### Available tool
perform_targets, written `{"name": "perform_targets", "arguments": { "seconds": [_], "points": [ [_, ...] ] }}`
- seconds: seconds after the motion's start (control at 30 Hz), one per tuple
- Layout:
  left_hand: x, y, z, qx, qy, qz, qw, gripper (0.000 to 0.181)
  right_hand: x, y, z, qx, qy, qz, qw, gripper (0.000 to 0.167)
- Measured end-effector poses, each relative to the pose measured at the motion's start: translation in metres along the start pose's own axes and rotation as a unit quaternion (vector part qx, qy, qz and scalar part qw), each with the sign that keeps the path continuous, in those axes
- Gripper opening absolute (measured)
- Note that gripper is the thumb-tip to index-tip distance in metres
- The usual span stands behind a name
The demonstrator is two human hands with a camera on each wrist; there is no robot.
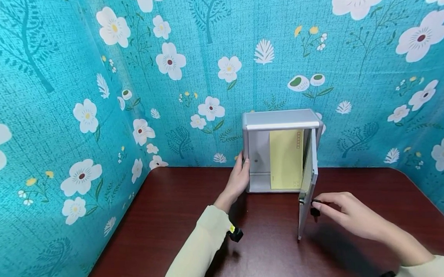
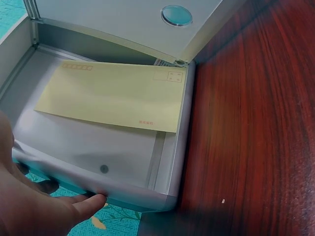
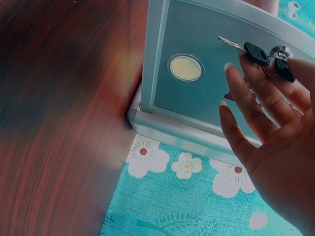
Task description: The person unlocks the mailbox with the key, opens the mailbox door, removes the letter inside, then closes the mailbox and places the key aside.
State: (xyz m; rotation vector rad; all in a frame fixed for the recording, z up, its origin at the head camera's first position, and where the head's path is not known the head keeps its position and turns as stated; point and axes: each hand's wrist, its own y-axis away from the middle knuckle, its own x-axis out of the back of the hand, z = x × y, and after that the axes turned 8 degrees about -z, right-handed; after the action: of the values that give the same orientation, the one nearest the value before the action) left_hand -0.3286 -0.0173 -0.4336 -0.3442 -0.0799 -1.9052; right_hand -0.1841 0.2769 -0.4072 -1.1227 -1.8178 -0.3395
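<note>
A grey metal mailbox stands on the table against the patterned cloth, its hinged door swung open toward me. Inside leans a yellow envelope, upright, with printed boxes on its face. My left hand rests against the mailbox's left side wall, fingers along the outside. At the door's outer face, my right hand pinches a black-headed key at the lock. A second black-headed key dangles beside it, near the fingertips. A round window shows in the door.
The dark red wooden table spreads in front of and beside the mailbox. Blue flowered cloth hangs behind and to the left. The open door juts forward over the table. A wrist camera is strapped under the left sleeve.
</note>
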Motion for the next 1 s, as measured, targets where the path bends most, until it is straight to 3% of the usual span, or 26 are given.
{"name": "perform_targets", "arguments": {
  "seconds": [0.3,0.53,1.0],
  "points": [
    [0.000,0.000,-0.002,0.005,0.001,0.000,1.0000,0.063,0.010,0.009,0.007,-0.048,-0.029,-0.040,0.9976,0.016],
    [0.000,0.000,-0.001,0.006,0.002,-0.002,1.0000,0.063,0.022,0.019,0.010,-0.096,-0.051,-0.062,0.9921,0.026],
    [0.000,0.001,0.001,0.001,0.005,-0.003,1.0000,0.062,0.033,0.033,0.027,-0.094,-0.071,-0.055,0.9915,0.030]
  ]
}}
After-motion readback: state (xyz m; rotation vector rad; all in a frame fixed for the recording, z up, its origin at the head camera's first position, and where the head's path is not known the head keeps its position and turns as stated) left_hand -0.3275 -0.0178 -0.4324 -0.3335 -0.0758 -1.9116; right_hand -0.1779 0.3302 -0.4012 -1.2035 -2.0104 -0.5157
